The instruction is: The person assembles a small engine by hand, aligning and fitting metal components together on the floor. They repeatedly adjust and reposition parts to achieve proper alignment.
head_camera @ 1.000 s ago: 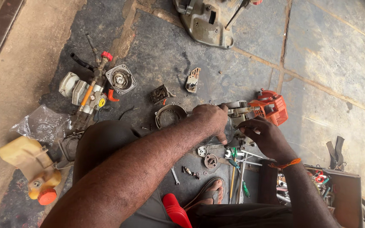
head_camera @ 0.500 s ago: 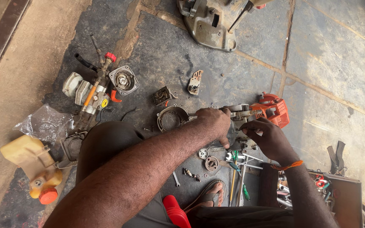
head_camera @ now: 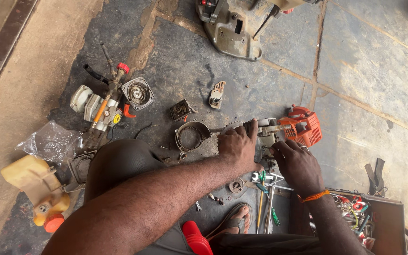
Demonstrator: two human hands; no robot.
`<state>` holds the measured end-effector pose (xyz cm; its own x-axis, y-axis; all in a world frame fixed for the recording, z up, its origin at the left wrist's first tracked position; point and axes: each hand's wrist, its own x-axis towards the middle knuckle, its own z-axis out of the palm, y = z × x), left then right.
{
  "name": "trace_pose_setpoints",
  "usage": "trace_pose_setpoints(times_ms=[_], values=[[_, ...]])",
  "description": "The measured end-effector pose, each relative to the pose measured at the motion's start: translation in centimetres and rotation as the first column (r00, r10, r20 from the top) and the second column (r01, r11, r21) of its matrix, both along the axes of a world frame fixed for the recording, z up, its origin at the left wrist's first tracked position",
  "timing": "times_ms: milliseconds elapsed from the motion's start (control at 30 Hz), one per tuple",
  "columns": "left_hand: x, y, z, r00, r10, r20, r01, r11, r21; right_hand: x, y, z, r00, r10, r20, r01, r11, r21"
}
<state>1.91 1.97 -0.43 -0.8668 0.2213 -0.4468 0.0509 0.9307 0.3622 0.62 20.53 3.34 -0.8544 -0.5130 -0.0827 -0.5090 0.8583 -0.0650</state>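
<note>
Just right of the frame's centre, a small engine (head_camera: 272, 134) with an orange fan cover lies on the oily stone floor. The left hand (head_camera: 237, 147) presses down on its left end, palm flat and fingers curled over the metal block, index finger stretched along the top. The right hand (head_camera: 297, 163) sits just beside it, below the orange cover, fingers bent inward onto the engine's underside; whether they pinch a fastener or a tool cannot be told, since the knuckles hide the tips.

To do this well, the left hand should keep its weight straight down so the engine does not rock, while the right works with short, controlled turns close to the body of the block. Small screws lie loose on the floor at lower centre, so any removed part is best set with them. Screwdrivers (head_camera: 266, 200) lie just below the hands, and a round recoil housing (head_camera: 191, 135) rests to the left of the engine
</note>
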Motion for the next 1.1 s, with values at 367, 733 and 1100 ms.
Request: trace_pose_setpoints(times_ms=[367, 733, 1100], values=[[1.1, -0.7, 0.4, 0.993, -0.02, -0.117, 0.022, 1.0, 0.015, -0.4, 0.6, -0.9, 1.0, 0.027, -0.012, -0.027, 1.0, 0.01], [1.5, -0.4, 0.4, 0.988, 0.024, -0.155, -0.022, 1.0, 0.016, 0.6, -0.2, -0.7, 0.993, -0.066, -0.093, 0.082, 0.979, 0.186], [1.5, -0.3, 0.0, 0.987, 0.031, -0.158, -0.022, 0.998, 0.058, 1.7, -0.5, -1.6, 0.98, -0.155, -0.128, 0.181, 0.956, 0.233]])
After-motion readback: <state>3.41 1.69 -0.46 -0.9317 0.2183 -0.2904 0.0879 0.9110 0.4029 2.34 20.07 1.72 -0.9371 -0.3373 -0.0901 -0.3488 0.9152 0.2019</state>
